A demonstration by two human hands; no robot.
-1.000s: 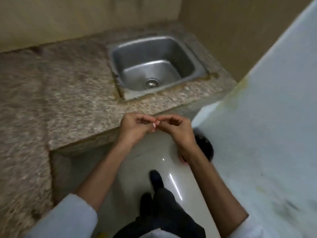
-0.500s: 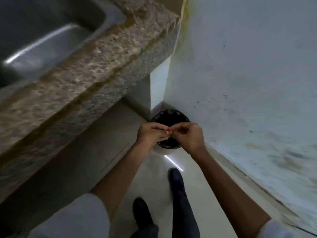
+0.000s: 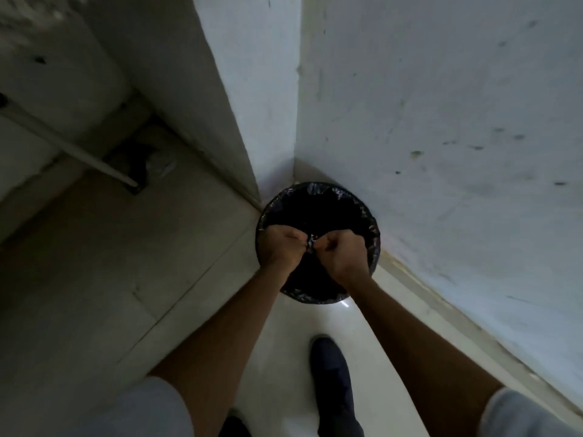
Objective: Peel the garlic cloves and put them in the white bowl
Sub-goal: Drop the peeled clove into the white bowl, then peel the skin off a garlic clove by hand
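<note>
My left hand (image 3: 281,246) and my right hand (image 3: 341,252) meet over a round bin lined with a black bag (image 3: 366,212) on the floor. Both hands have curled fingers, and their fingertips pinch a small pale garlic clove (image 3: 311,245) between them. The clove is mostly hidden by my fingers and looks tiny and blurred. No white bowl is in view.
The bin stands in a corner between a white wall (image 3: 441,105) on the right and a white pillar (image 3: 252,74). A pale tiled floor (image 3: 110,263) spreads to the left. A pipe (image 3: 69,146) runs under the counter at upper left. My dark shoe (image 3: 331,373) is below.
The view has swung from the counter and sink down to the floor corner. My hands, still pinched together, have come to sit directly over the bin's opening.
</note>
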